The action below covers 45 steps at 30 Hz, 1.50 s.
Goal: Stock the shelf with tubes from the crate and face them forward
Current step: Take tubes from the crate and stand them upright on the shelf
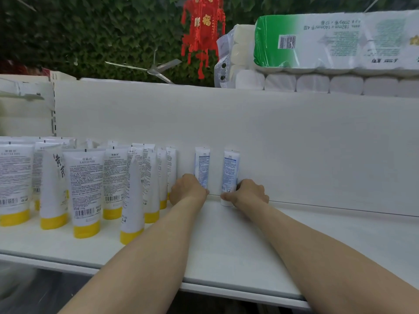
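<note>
Tubes, two slim blue-printed ones, stand cap-down against the shelf's back wall, one in each grip. The left hand is clamped low around the left tube; the right hand is closed on the base of the right tube, thumb across its white cap. Both show fine print rather than a front label, so facing looks unfinished. Outward from the left grip, just beside it, yellow-capped tubes crowd the shelf, several leaning. Judged from this, the risk is a knuckle or forearm nudging that nearest row and toppling it, or a narrow tube tipping once released, being tall on a small cap.
</note>
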Available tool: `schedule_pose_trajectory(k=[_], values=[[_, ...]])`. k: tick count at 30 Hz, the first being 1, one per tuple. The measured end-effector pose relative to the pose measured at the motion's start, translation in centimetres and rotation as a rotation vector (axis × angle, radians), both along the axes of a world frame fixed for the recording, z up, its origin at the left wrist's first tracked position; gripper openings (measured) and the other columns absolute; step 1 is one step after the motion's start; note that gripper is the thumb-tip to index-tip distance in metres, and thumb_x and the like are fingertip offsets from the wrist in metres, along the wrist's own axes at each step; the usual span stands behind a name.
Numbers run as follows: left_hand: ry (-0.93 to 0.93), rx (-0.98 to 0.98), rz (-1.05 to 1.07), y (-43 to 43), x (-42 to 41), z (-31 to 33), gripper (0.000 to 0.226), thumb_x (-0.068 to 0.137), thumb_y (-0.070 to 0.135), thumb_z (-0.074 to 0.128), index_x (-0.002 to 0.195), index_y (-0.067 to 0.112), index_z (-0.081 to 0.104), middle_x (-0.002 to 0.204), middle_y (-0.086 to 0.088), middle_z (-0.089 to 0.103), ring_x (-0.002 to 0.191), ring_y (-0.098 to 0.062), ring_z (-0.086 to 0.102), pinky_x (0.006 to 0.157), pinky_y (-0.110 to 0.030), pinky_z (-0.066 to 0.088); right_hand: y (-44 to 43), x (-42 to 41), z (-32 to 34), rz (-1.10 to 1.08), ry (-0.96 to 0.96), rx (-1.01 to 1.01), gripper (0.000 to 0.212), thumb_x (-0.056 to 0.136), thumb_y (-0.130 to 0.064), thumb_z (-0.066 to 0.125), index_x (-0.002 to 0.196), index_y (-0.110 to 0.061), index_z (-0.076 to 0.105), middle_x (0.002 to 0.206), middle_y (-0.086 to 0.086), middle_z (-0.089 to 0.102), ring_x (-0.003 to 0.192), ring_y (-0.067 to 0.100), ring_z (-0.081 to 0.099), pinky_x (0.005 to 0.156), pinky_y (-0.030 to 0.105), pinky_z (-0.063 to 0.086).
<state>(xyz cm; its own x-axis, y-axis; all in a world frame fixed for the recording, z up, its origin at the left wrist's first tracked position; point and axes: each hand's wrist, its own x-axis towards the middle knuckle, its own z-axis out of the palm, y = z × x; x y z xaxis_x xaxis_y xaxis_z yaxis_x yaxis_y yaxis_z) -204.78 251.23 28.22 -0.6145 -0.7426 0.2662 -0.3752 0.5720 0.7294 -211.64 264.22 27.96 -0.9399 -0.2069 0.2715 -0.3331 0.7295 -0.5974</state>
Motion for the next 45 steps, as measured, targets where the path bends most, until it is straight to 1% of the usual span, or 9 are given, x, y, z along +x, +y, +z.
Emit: schedule_pose_trajectory(k=[6, 12, 18, 26, 32, 36, 40, 43, 45], values=[[-0.006, -0.005, -0.004, -0.24, -0.13, -0.08, 0.046, 0.076, 0.037, 0.079, 0.113, 0.016, 0.061, 0.117, -0.006, 0.064, 0.107, -0.029, 0.062, 0.075, -0.031, 0.047, 0.06, -0.02, -0.04, -0.003, 0.001, 0.016, 0.047, 0.069, -0.055, 0.075, 0.1, -0.023, 0.062, 0.102, 0.001, 0.064, 0.112, 0.025, 0.05, 0.095, 0.039, 0.044], [0.003, 0.007, -0.005, -0.22, -0.24, -0.11, 0.046, 0.076, 0.038, 0.079, 0.112, 0.017, 0.061, 0.116, -0.006, 0.065, 0.107, -0.029, 0.061, 0.071, -0.03, 0.044, 0.04, 0.06, 0.04, -0.015, 0.002, 0.034, 0.049, 0.068, -0.056, 0.075, 0.102, -0.023, 0.061, 0.101, 0.001, 0.063, 0.112, 0.025, 0.05, 0.095, 0.039, 0.044], [-0.022, 0.028, 0.004, -0.29, -0.37, -0.24, 0.063, 0.066, 0.043, 0.083, 0.117, 0.015, 0.058, 0.116, -0.006, 0.064, 0.106, -0.029, 0.062, 0.076, -0.033, 0.05, 0.09, 0.12, 0.04, -0.009, -0.005, 0.029, 0.049, 0.069, -0.056, 0.074, 0.103, -0.024, 0.062, 0.101, 0.001, 0.063, 0.112, 0.025, 0.05, 0.095, 0.04, 0.045], [-0.05, -0.003, 0.005, -0.43, -0.74, -0.4, 0.056, 0.071, 0.032, 0.08, 0.119, 0.014, 0.056, 0.118, -0.006, 0.062, 0.109, -0.029, 0.06, 0.075, -0.032, 0.048, -0.06, 0.25, 0.21, -0.026, -0.003, 0.049, 0.045, 0.07, -0.051, 0.074, 0.102, -0.023, 0.059, 0.102, 0.001, 0.062, 0.113, 0.024, 0.049, 0.095, 0.039, 0.045], [-0.043, 0.019, 0.004, -0.41, -0.74, -0.39, 0.06, 0.07, 0.033, 0.082, 0.119, 0.014, 0.053, 0.117, -0.005, 0.062, 0.108, -0.029, 0.06, 0.079, -0.035, 0.051, -0.08, 0.28, 0.18, -0.027, -0.002, 0.052, 0.045, 0.069, -0.05, 0.073, 0.103, -0.024, 0.059, 0.101, 0.001, 0.063, 0.111, 0.025, 0.05, 0.095, 0.04, 0.045], [-0.046, 0.013, 0.011, -0.3, -0.7, -0.37, 0.062, 0.07, 0.033, 0.081, 0.121, 0.014, 0.051, 0.117, -0.006, 0.061, 0.108, -0.03, 0.06, 0.083, -0.037, 0.053, -0.03, 0.36, 0.21, -0.024, 0.01, 0.06, 0.039, 0.071, -0.05, 0.073, 0.097, -0.026, 0.056, 0.1, 0.0, 0.063, 0.111, 0.024, 0.05, 0.095, 0.039, 0.045], [-0.042, 0.013, 0.023, -0.19, -0.66, -0.33, 0.064, 0.07, 0.033, 0.081, 0.122, 0.012, 0.05, 0.12, -0.007, 0.061, 0.11, -0.031, 0.059, 0.085, -0.038, 0.053, 0.16, 0.53, 0.41, -0.026, 0.002, 0.065, 0.04, 0.072, -0.051, 0.073, 0.095, -0.026, 0.053, 0.096, 0.0, 0.059, 0.112, 0.025, 0.049, 0.095, 0.04, 0.044], [-0.042, 0.015, 0.022, -0.16, -0.65, -0.34, 0.063, 0.071, 0.033, 0.081, 0.122, 0.012, 0.049, 0.119, -0.008, 0.061, 0.11, -0.031, 0.059, 0.084, -0.037, 0.053, 0.12, 0.53, 0.41, -0.03, -0.005, 0.066, 0.04, 0.073, -0.051, 0.073, 0.095, -0.026, 0.053, 0.093, 0.0, 0.055, 0.113, 0.025, 0.049, 0.094, 0.039, 0.044], [-0.044, 0.019, 0.024, -0.1, -0.6, -0.33, 0.064, 0.072, 0.033, 0.081, 0.122, 0.012, 0.048, 0.119, -0.008, 0.061, 0.11, -0.031, 0.059, 0.082, -0.037, 0.051, 0.03, 0.44, 0.34, -0.032, 0.001, 0.069, 0.039, 0.072, -0.052, 0.073, 0.095, -0.026, 0.053, 0.094, 0.0, 0.057, 0.113, 0.025, 0.048, 0.094, 0.039, 0.044]])
